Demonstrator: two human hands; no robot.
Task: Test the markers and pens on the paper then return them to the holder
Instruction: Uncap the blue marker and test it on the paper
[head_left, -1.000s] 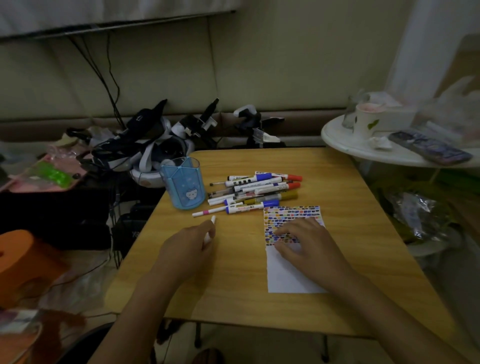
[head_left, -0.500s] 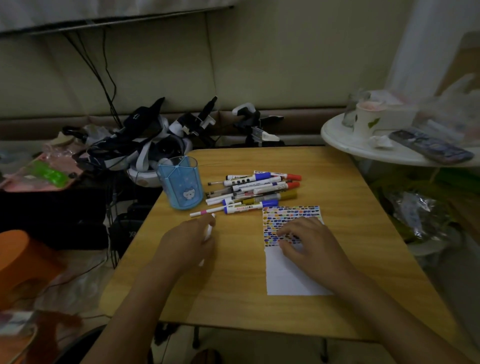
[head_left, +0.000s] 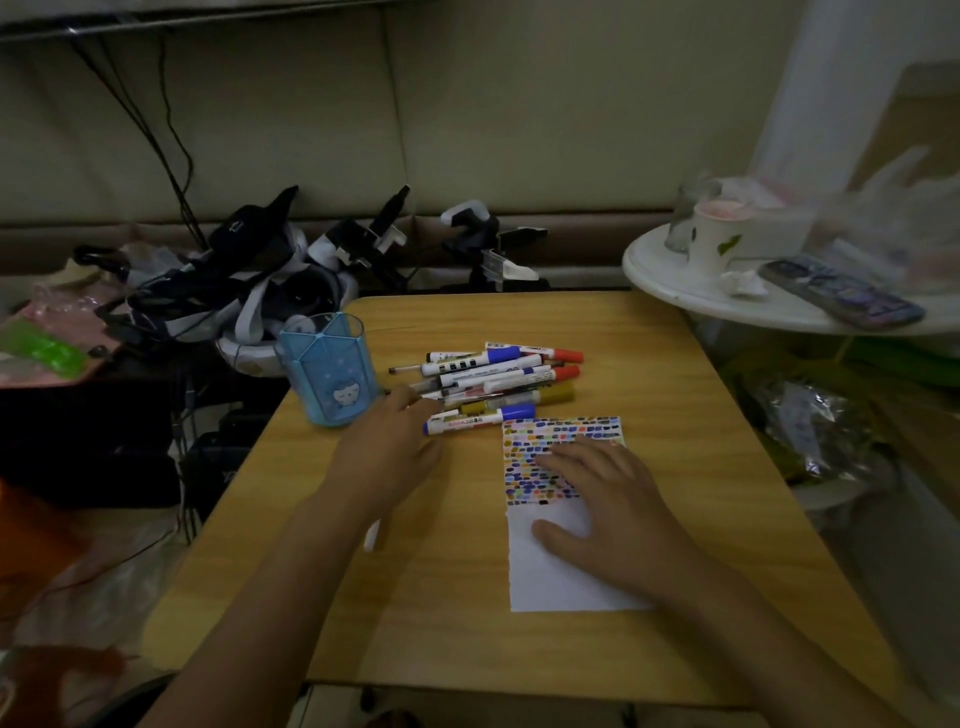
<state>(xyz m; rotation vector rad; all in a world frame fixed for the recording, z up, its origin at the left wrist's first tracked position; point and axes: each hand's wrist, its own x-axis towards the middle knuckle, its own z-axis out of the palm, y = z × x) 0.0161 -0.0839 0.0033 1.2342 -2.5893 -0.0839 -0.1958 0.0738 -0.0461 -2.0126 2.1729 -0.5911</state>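
A blue see-through pen holder (head_left: 332, 379) stands at the wooden table's (head_left: 467, 634) far left. Right of it lies a pile of markers and pens (head_left: 504, 376) with blue, red and gold caps. My left hand (head_left: 389, 447) reaches to the pile's near left end, fingertips touching the pens beside a blue-capped marker (head_left: 483, 418). Whether it holds one is hidden. A small white pen part (head_left: 372, 535) lies on the table beside my left forearm. My right hand (head_left: 608, 499) rests flat on the white paper (head_left: 550, 577), whose upper part is covered in coloured test marks.
A heap of headsets, straps and cables (head_left: 249, 280) sits behind the holder off the table's left corner. At the right, a round white side table (head_left: 670, 291) carries a paper cup (head_left: 714, 239), a glass and a phone (head_left: 841, 299).
My left hand let go of the white piece it held, left it on the table, and moved forward to the marker pile. My right hand stayed on the paper.
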